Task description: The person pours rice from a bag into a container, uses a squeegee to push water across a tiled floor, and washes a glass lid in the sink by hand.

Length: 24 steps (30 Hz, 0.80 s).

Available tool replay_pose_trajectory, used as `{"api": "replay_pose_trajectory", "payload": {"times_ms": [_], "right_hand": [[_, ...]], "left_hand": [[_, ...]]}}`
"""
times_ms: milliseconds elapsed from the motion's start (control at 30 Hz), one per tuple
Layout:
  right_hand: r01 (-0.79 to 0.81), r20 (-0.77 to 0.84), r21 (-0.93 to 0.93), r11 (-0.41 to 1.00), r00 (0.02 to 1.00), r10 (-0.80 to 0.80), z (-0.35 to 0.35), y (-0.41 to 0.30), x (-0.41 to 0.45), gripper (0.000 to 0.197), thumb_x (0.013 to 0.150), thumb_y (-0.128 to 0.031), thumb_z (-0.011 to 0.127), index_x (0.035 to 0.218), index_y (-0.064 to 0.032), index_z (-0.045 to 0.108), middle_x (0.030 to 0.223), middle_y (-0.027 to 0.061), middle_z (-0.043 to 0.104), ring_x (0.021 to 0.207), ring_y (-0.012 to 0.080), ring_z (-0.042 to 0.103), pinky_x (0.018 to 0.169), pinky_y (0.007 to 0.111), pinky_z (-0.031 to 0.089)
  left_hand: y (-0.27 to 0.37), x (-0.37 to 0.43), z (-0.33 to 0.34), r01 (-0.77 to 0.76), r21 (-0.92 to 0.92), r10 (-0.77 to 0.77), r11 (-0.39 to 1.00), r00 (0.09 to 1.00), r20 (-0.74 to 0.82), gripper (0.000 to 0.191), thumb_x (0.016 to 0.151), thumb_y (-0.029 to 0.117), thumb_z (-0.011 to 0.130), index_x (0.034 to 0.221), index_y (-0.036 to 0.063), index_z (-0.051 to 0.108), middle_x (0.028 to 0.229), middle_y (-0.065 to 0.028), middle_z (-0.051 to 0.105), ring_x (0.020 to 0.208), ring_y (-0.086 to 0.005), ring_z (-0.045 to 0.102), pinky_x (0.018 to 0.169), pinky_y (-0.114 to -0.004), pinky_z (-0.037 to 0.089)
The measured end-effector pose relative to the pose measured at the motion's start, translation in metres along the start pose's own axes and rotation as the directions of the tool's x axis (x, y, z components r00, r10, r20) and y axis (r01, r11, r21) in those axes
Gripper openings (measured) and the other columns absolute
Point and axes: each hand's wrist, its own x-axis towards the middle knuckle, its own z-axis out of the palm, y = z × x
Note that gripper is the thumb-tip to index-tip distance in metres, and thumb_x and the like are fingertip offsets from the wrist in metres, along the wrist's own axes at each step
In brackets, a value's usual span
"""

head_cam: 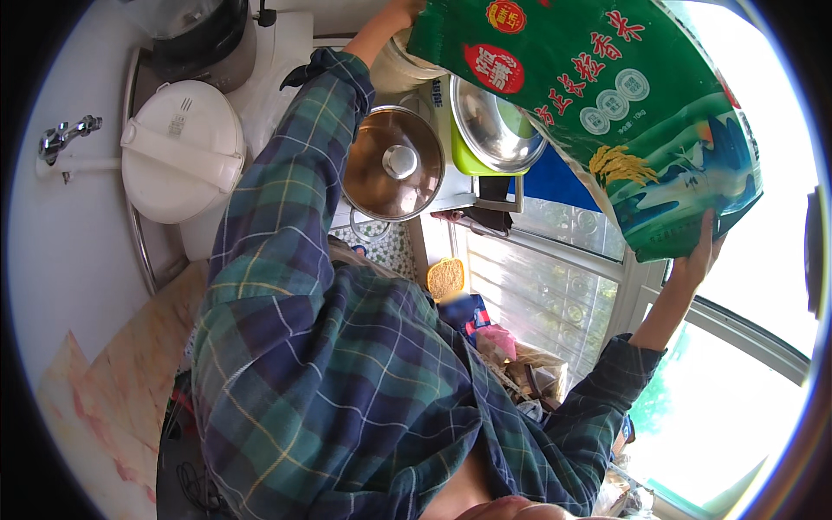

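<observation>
A large green plastic rice sack (624,130), printed with writing and ears of rice, is held up at the top right. My left hand (408,9) is at its upper left corner, partly cut off by the picture's top edge, with the fingers closed on the plastic. My right hand (699,255) grips the lower right corner, thumb across the printed front and the other fingers mostly hidden. Just below my left hand stands a pale round container (404,68), partly covered by the sack and my arm. The sack's mouth and contents cannot be made out.
Below the sack are a glass-lidded steel pot (393,162) and a steel basin (497,123) on a lime-green container (469,153). A white lidded appliance (182,153), a dark appliance (201,52) and a wall tap (68,140) are at left. A yellow tray of grain (446,279) sits near the window (552,260).
</observation>
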Motion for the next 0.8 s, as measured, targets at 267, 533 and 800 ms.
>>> {"api": "replay_pose_trajectory", "payload": {"times_ms": [267, 533, 800], "right_hand": [[0.072, 0.044, -0.083, 0.994, 0.997, -0.069, -0.005, -0.016, 0.012, 0.043, 0.083, -0.006, 0.063, 0.122, -0.0024, 0.045, 0.113, 0.0114, 0.054, 0.099, 0.0217, 0.056, 0.081, 0.032, 0.050], [0.022, 0.009, -0.058, 0.998, 1.000, -0.021, -0.007, -0.009, 0.014, 0.044, 0.083, -0.005, 0.063, 0.123, -0.0020, 0.044, 0.113, 0.0120, 0.054, 0.100, 0.0225, 0.055, 0.082, 0.035, 0.050], [0.022, 0.016, -0.010, 1.000, 1.000, -0.022, 0.004, -0.006, 0.011, 0.040, 0.083, -0.004, 0.062, 0.120, -0.0024, 0.046, 0.110, 0.0102, 0.055, 0.098, 0.0217, 0.057, 0.081, 0.033, 0.050]], "left_hand": [[-0.004, -0.001, 0.012, -0.022, -0.005, 0.022, 1.000, 1.000, 0.009, 0.029, 0.087, 0.026, 0.053, 0.097, 0.0011, 0.063, 0.088, -0.0076, 0.065, 0.072, -0.0178, 0.061, 0.065, -0.029, 0.048], [-0.007, 0.000, 0.014, -0.025, 0.005, 0.025, 1.000, 1.000, 0.012, 0.029, 0.086, 0.026, 0.054, 0.097, 0.0010, 0.063, 0.087, -0.0073, 0.065, 0.071, -0.0176, 0.061, 0.064, -0.028, 0.048], [-0.006, 0.003, 0.013, -0.017, 0.018, 0.017, 1.000, 1.000, 0.017, 0.029, 0.086, 0.027, 0.054, 0.096, 0.0010, 0.063, 0.087, -0.0071, 0.065, 0.071, -0.0173, 0.061, 0.064, -0.028, 0.048]]}}
